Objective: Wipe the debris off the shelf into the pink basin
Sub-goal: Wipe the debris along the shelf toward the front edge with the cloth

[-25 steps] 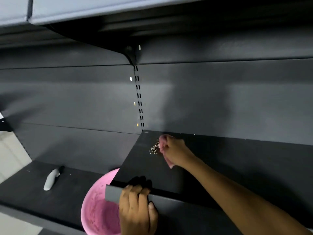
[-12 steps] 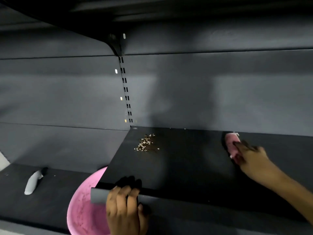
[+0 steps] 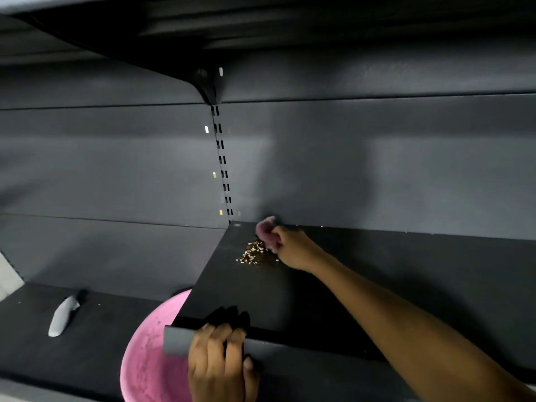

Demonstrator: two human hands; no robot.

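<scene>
A small pile of pale crumbs, the debris (image 3: 254, 254), lies near the back left corner of the dark shelf (image 3: 232, 291). My right hand (image 3: 293, 248) reaches across the shelf and grips a pink cloth (image 3: 266, 227), which touches the shelf just behind and right of the pile. My left hand (image 3: 222, 364) clasps the shelf's front lip near its left end. The pink basin (image 3: 148, 361) sits below the shelf's left edge on the lower shelf, partly hidden by the shelf and my left hand, with crumbs inside it.
A grey, pointed object (image 3: 62, 316) lies on the lower shelf (image 3: 43, 352) to the left. A slotted upright (image 3: 222, 158) runs up the grey back panel. Another shelf overhangs above.
My right hand swept the cloth from far right on the shelf back to the left, right beside the crumb pile. My left hand kept its hold on the lip.
</scene>
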